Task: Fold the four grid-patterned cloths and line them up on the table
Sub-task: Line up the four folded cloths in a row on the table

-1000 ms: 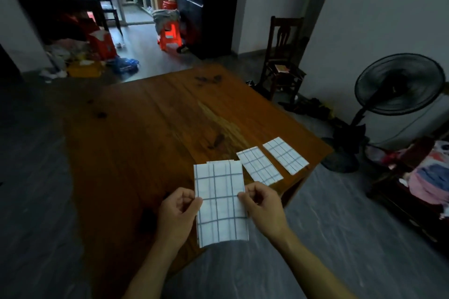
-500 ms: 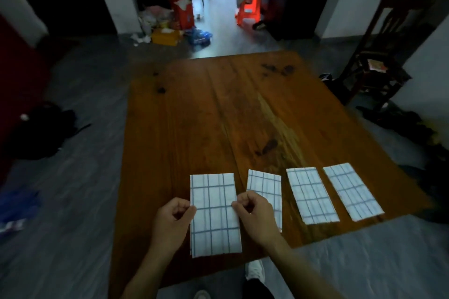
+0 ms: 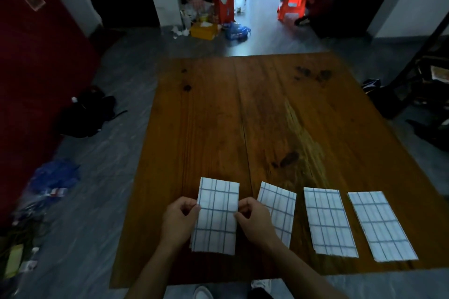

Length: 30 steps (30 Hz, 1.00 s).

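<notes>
Four folded white cloths with blue grid lines lie in a row near the front edge of the wooden table (image 3: pixel 243 116). My left hand (image 3: pixel 178 222) pinches the left edge of the leftmost folded cloth (image 3: pixel 217 216), and my right hand (image 3: pixel 255 221) pinches its right edge. To its right lie the second cloth (image 3: pixel 279 208), partly hidden by my right hand, the third cloth (image 3: pixel 328 222) and the fourth cloth (image 3: pixel 381 225). Those three rest flat and untouched.
The floor to the left holds a dark bag (image 3: pixel 85 114) and blue plastic clutter (image 3: pixel 56 177). Boxes and bags (image 3: pixel 209 24) and a red stool (image 3: pixel 292 3) stand beyond the table's far edge. A dark chair (image 3: pixel 422 75) is at the right.
My view has swung left and down, bringing all four cloths into sight. Both hands have carried the held cloth down to the table, left of the other three.
</notes>
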Each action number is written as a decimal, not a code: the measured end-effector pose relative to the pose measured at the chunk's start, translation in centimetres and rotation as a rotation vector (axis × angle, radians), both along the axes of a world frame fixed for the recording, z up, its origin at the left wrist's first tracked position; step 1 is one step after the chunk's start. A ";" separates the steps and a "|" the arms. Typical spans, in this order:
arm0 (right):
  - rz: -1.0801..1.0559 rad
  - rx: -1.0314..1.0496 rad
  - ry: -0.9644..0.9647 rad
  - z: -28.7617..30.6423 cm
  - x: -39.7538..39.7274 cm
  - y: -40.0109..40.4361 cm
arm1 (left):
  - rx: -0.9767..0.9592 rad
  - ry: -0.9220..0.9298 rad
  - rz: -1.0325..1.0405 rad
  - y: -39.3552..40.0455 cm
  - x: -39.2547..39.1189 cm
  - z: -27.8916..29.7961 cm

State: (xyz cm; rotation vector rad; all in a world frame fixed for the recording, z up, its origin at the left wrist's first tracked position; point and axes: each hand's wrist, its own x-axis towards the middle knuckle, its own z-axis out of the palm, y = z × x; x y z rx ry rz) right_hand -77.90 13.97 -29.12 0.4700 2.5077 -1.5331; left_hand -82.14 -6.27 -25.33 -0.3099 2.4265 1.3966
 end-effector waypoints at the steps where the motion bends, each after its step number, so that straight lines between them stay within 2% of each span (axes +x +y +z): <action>1: 0.002 0.004 -0.009 -0.2 -0.1 -0.1 | -0.015 -0.001 -0.003 -0.1 -0.2 -0.3; 8: -0.011 0.027 -0.050 -1.0 -1.4 -0.2 | -0.028 0.021 -0.012 -0.1 -1.8 -2.3; 13: -0.051 0.180 -0.045 -2.0 -1.3 0.3 | -0.152 0.032 -0.019 -0.4 -2.0 -3.6; 19: 0.065 0.211 -0.078 -2.5 -0.4 -0.6 | -0.243 0.098 -0.234 -0.7 -1.3 -5.1; 25: 0.023 0.213 -0.105 -3.1 0.1 -2.1 | -0.193 -0.035 -0.260 0.2 -0.7 -5.8; 30: 0.004 0.190 -0.113 -3.1 -0.4 -2.2 | -0.161 -0.019 -0.254 0.3 -0.3 -6.4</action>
